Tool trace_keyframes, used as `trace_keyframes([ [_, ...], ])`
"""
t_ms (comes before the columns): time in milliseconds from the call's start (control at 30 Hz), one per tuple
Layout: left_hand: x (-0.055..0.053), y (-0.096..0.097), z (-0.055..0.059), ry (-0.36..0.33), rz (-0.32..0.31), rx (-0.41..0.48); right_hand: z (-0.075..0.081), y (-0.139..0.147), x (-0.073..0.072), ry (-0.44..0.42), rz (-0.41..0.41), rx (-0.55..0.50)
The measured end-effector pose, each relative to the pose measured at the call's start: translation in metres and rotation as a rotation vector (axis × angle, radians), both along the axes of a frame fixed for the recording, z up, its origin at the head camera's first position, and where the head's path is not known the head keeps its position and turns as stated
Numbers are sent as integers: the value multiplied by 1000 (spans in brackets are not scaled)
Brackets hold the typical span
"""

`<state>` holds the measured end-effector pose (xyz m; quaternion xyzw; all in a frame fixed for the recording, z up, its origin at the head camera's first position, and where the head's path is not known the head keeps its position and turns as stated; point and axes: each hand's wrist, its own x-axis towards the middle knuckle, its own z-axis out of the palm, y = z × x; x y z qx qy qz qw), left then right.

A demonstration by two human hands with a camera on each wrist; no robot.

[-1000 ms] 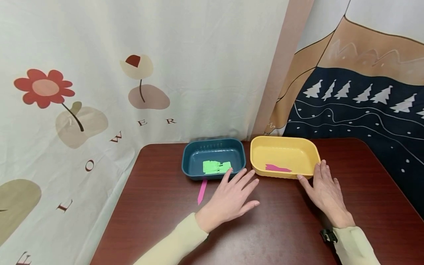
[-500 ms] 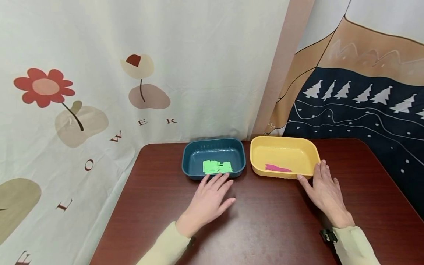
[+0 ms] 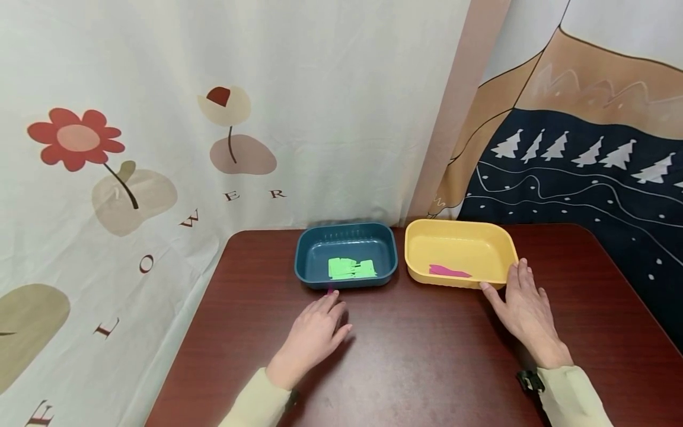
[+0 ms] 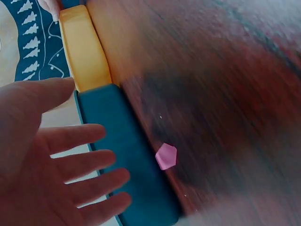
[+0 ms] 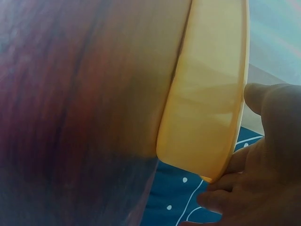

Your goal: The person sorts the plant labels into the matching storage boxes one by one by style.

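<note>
My left hand (image 3: 312,335) is over the table just in front of the blue tray (image 3: 345,228), its fingers spread and holding nothing. Beneath its fingertips lies a pink paper strip, mostly hidden in the head view; its pointed pink end (image 4: 166,156) shows beside the tray in the left wrist view. Light green paper pieces (image 3: 349,268) lie in the blue tray. At the front right corner of the yellow tray (image 3: 459,237), my right hand (image 3: 528,311) touches the rim with its thumb and the side with its fairly straight fingers. A pink paper piece (image 3: 450,271) lies inside that tray.
Both trays stand side by side near the back edge of the dark red wooden table (image 3: 416,367). A patterned curtain (image 3: 341,118) hangs behind it. A black band (image 3: 530,381) is on the right wrist.
My left hand has moved left and toward me, from between the trays to in front of the blue one, now covering most of the pink strip. The right hand stays at the yellow tray.
</note>
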<state>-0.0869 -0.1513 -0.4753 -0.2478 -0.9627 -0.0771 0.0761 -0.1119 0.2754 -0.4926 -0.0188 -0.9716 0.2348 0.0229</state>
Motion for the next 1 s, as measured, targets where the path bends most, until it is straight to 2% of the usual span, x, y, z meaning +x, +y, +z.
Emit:
trace_keyframes([
  [333, 5, -3, -6, -106, 101, -63, -1, 0, 0, 12, -3, 1],
  [500, 6, -2, -6, -223, 127, -120, -1, 0, 0, 13, -1, 0],
  [600, 7, -2, -7, -249, 94, -134, -1, 0, 0, 13, -1, -2],
  [867, 9, -4, -10, -211, -70, -112, -1, 0, 0, 8, -8, -2],
  [1000, 9, -3, -11, -212, -105, -99, -1, 1, 0, 9, -8, -3],
])
